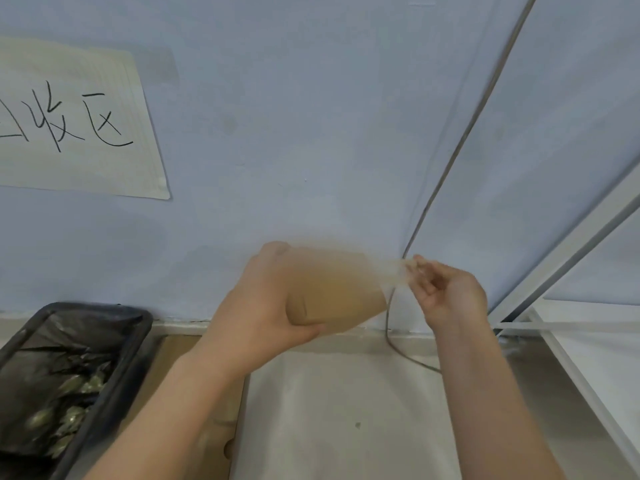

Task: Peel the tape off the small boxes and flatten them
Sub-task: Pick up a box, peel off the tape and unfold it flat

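A small brown cardboard box (341, 292) is held up in front of the pale blue wall, blurred by motion. My left hand (263, 303) grips its left end, thumb under it and fingers over the top. A strip of clear tape (389, 270) stretches from the box's upper right corner to my right hand (446, 292), which pinches the strip's free end between thumb and fingertips. The tape is thin and hard to see.
A black bin (104, 358) lined with a black bag holds crumpled tape at lower left. Flat brown cardboard (194, 344) lies on the floor under my left arm. A paper sign (69, 126) hangs on the wall. A grey cable (398, 344) runs down the wall; white shelf rails (561, 251) stand right.
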